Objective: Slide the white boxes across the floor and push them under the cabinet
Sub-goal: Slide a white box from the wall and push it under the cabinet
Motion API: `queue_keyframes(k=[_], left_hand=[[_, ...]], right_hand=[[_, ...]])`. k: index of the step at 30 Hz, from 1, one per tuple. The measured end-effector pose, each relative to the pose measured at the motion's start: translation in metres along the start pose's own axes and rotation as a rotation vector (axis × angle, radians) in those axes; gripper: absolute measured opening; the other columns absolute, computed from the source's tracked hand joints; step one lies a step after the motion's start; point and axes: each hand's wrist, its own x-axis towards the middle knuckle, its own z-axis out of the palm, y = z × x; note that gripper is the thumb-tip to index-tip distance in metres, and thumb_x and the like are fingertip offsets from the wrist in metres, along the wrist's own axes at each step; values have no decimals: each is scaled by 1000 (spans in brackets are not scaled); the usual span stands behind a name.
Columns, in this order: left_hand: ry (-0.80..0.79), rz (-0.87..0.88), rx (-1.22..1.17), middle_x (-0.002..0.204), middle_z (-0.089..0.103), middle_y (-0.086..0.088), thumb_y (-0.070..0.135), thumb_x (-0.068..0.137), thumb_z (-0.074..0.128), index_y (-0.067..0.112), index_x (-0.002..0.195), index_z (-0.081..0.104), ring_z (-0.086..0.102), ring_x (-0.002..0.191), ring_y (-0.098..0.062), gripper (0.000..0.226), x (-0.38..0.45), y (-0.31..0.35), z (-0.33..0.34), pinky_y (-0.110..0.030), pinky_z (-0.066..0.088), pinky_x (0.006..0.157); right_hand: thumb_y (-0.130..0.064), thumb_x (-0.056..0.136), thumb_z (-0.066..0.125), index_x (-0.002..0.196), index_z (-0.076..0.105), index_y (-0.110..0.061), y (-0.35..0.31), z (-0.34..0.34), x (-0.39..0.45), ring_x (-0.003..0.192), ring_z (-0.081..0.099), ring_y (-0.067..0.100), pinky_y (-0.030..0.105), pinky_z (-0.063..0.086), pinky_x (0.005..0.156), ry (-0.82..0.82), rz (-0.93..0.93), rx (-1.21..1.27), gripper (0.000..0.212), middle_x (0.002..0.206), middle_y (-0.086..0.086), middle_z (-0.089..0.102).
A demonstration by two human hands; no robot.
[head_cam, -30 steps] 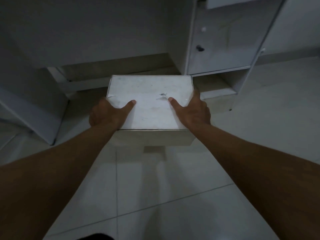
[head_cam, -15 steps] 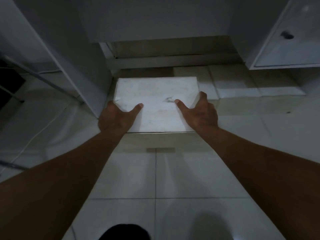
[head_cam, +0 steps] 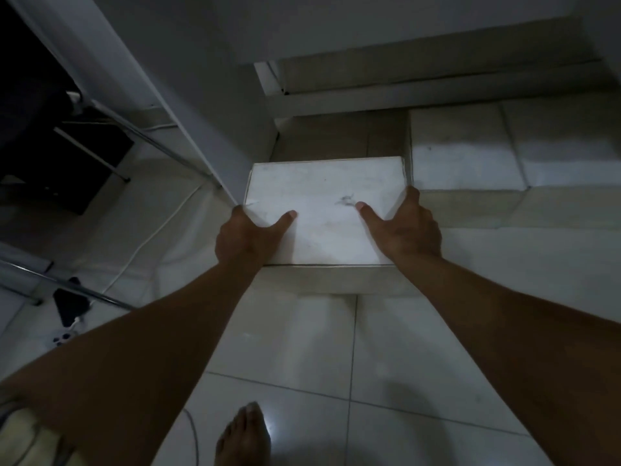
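Both arms outstretched; left hand [head_cam: 243, 238] and right hand [head_cam: 408, 228] gripping, thumbs splayed.

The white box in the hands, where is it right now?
In the head view, the white box sits mid-frame on the floor, held between both hands, just left of another box at the cabinet's opening.

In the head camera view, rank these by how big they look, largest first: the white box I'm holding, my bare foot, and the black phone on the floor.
1. White box, gripped by the left hand and right hand.
2. Bare foot, though it is cut off by the frame edge and sits nearer the camera.
3. Black phone, clearly smallest.
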Motion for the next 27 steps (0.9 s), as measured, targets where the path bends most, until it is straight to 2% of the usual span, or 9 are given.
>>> queue_keyframes(k=[7, 17, 23, 25, 27], left_hand=[[-57, 3, 3, 126, 62, -5, 93, 51, 52, 19, 130, 50, 58, 115, -30, 107, 21, -25, 53, -37, 44, 93], [-145, 84, -23, 125, 62, -6, 90, 56, 54, 19, 132, 47, 58, 113, -31, 104, 35, -29, 113, -37, 44, 88], [-115, 87, 5, 124, 62, -8, 91, 59, 50, 17, 135, 45, 59, 112, -32, 106, 35, -30, 125, -41, 46, 90], [-115, 129, 12, 132, 56, -12, 88, 65, 49, 16, 140, 38, 55, 118, -33, 105, 30, -31, 126, -43, 45, 95], [-68, 290, 58, 150, 37, -16, 86, 71, 44, 19, 149, 25, 38, 136, -34, 105, 21, -31, 125, -47, 36, 107]], right_hand=[[-81, 71, 57, 142, 31, -18, 24, 43, 10, 114, 56, 39, 43, 45, 93, 57, 24, -44, 98, 131, 16, 56], [-79, 74, 56, 145, 28, -17, 63, 70, 20, 117, 55, 37, 43, 44, 95, 114, 60, -124, 99, 133, 16, 55], [-81, 74, 53, 145, 27, -17, 73, 77, 29, 117, 56, 36, 43, 45, 95, 105, 66, -168, 100, 133, 14, 55], [-80, 76, 52, 148, 23, -16, 74, 78, 31, 125, 50, 35, 44, 43, 99, 85, 51, -162, 100, 142, 13, 48], [-78, 81, 48, 152, 15, -17, 75, 78, 29, 142, 29, 31, 46, 31, 110, 83, -31, -193, 99, 159, 11, 22]])
